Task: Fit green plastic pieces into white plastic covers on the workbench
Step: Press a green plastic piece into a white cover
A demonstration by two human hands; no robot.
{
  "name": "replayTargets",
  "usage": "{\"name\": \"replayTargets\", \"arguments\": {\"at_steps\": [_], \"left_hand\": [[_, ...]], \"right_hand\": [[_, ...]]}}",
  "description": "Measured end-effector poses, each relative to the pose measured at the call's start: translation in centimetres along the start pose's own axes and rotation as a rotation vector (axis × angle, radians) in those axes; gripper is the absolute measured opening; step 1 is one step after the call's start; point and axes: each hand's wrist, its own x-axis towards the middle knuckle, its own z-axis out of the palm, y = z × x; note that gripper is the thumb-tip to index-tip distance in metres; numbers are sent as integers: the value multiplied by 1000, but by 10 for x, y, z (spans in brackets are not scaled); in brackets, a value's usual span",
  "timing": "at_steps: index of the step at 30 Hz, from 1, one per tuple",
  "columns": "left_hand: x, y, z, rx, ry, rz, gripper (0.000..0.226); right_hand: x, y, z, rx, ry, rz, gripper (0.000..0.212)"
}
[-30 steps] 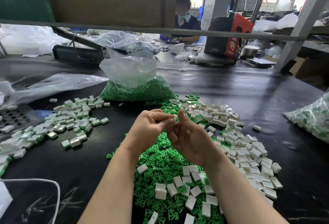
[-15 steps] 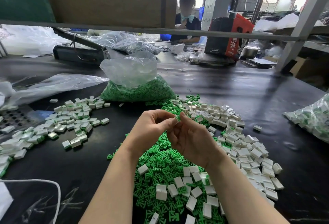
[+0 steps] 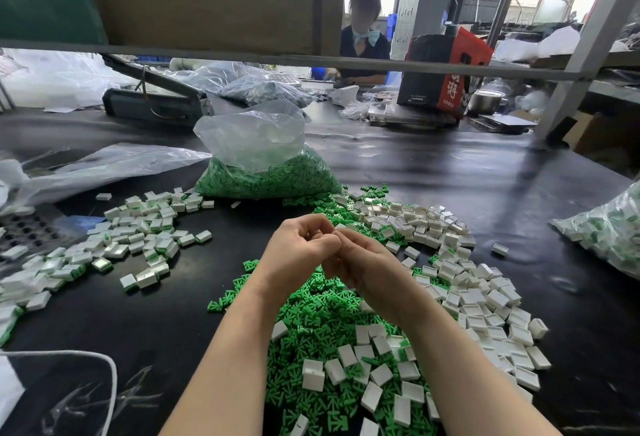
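My left hand point(image 3: 301, 248) and my right hand point(image 3: 367, 262) meet at the fingertips above the bench middle, fingers curled. Between them they pinch a small white cover point(image 3: 338, 227), mostly hidden; whether a green piece sits in it I cannot tell. Below my wrists lies a heap of loose green plastic pieces point(image 3: 311, 317). Empty white covers point(image 3: 485, 300) spread to the right and over the near part of the heap. Fitted white-and-green covers point(image 3: 138, 245) lie in a pile at the left.
A clear bag of green pieces point(image 3: 266, 172) stands behind my hands. Another bag of fitted covers point(image 3: 609, 227) lies at the right edge. Loose plastic sheeting point(image 3: 97, 168) is at the left. A person sits across the bench behind a metal rail point(image 3: 450, 70).
My hands have closed tighter together around the small cover and shifted slightly; the person across the bench has raised their head.
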Motion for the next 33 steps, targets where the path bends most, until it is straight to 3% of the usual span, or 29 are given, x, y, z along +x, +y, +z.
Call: {"name": "replayTargets", "arguments": {"at_steps": [8, 15, 20, 24, 26, 31, 33], "left_hand": [[1, -2, 3, -38, 10, 11, 19], [1, -1, 3, -66, -7, 29, 33], [2, -5, 3, -58, -14, 14, 33], [4, -6, 2, -89, -5, -7, 25], [4, -4, 2, -112, -1, -16, 11], [4, -13, -11, -221, 124, -96, 20], [5, -18, -20, -319, 180, -155, 11]], "right_hand": [[0, 0, 1, 39, 14, 6, 27], [2, 2, 1, 114, 34, 24, 51], [3, 3, 0, 103, 5, 4, 38], [5, 4, 3, 139, 14, 26, 43], [4, 2, 5, 93, 27, 34, 46], [3, -3, 1, -157, 131, 54, 53], [3, -6, -6, -157, 201, 37, 48]]}}
